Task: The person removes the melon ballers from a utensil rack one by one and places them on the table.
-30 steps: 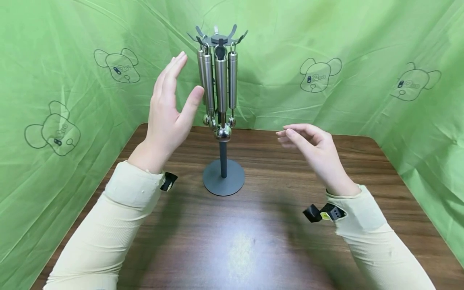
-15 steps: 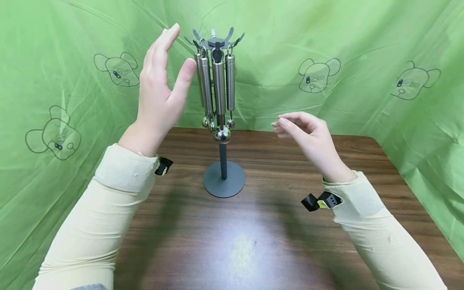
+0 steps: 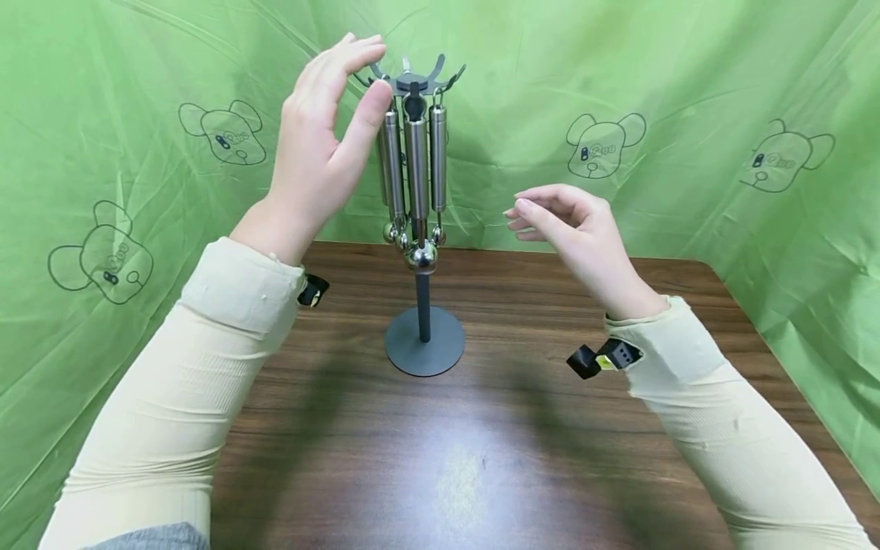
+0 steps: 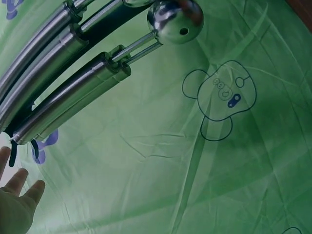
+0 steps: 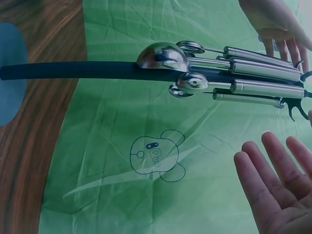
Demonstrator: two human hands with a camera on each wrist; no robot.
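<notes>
Several steel utensils point(image 3: 417, 168) with tubular handles and rounded bowls hang from a dark grey stand point(image 3: 440, 351). The biggest ladle-like bowl point(image 5: 161, 56) faces the front. My left hand point(image 3: 319, 130) is raised at the left of the hook ring point(image 3: 414, 81), thumb and fingers apart, its fingertips overlapping the nearest hooks in the head view. In the left wrist view those fingers point(image 4: 34, 191) lie just below the handle tops, holding nothing. My right hand point(image 3: 574, 229) hovers right of the stand, fingers loosely bent and apart from the utensils; its palm point(image 5: 287, 219) carries nothing.
The stand's round base rests on a dark wooden table point(image 3: 522, 443). Green cloth point(image 3: 509, 92) printed with bear-head outlines surrounds the table at the back and both sides. A small black device point(image 3: 605, 359) is strapped at the right cuff.
My left hand has risen, then shifted right toward the hook ring. My right hand has moved up and slightly left. The stand and hanging utensils stay in place.
</notes>
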